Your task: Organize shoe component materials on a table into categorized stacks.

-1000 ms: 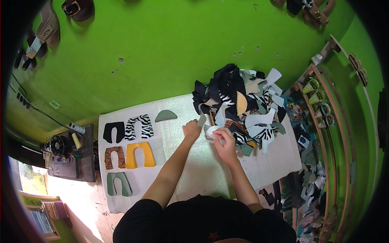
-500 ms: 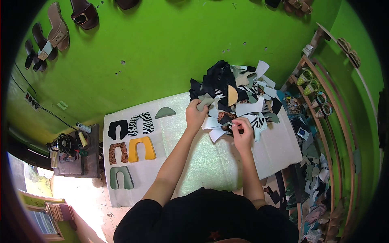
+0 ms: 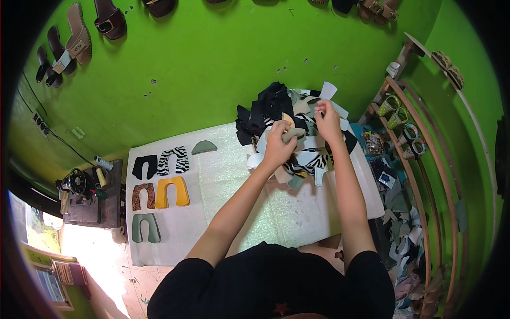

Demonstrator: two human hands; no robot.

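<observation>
A heap of material scraps (image 3: 271,106) in black, white, grey-green and zebra print lies at the far right of the table. My left hand (image 3: 279,146) is closed over the front of the heap, pinching a grey-green scrap (image 3: 295,133). Farther right, my right hand (image 3: 328,119) reaches over the back of the pile with its fingers bent together; what they hold, if anything, is too small to make out. Between the hands, a pale yellow piece (image 3: 287,118) shows partly behind the left fingers. A grey-green half-moon piece (image 3: 204,148) lies apart, left of the heap.
Arch-shaped pieces sit in rows at the table's left: black (image 3: 144,167), zebra-print (image 3: 173,160), leopard-print (image 3: 143,196), yellow (image 3: 172,192) and grey-green (image 3: 146,228). A sewing machine (image 3: 85,186) stands farther left. A wooden rack (image 3: 419,175) with shoes is at the right.
My right hand has moved from the heap's front edge to its back. My left hand has shifted right and nearer, still with a grey-green scrap. The view has shifted slightly.
</observation>
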